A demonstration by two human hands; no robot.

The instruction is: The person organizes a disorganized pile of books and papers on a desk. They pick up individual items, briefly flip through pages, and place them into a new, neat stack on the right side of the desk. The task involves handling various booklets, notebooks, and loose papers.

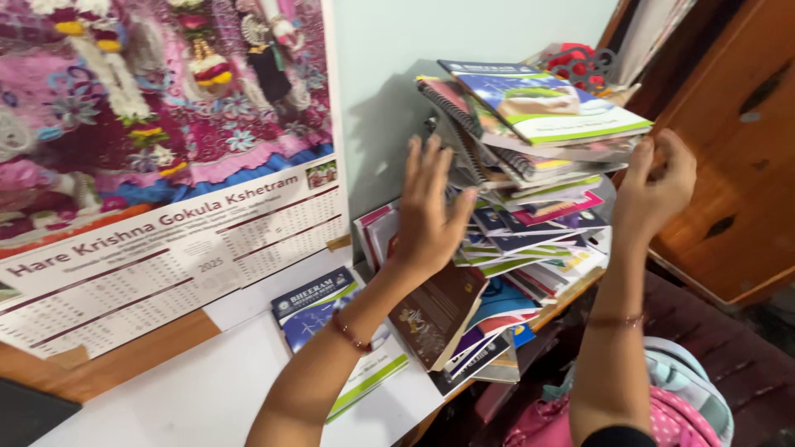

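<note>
A tall, leaning stack of books and notebooks (538, 178) stands at the right end of a white table (207, 389). My left hand (429, 207) is spread flat against the stack's left side, fingers apart. At the stack's right side, my right hand (657, 184) has its fingers curled against the book edges. The top book (551, 103) has a green and blue cover. Lower books (464, 323) slump and fan out toward the table edge.
A large pink and white wall calendar (166, 165) leans at the left. A blue and green book (331, 323) lies flat on the table. A wooden door (737, 165) is at the right. A pink dotted backpack (662, 406) sits below.
</note>
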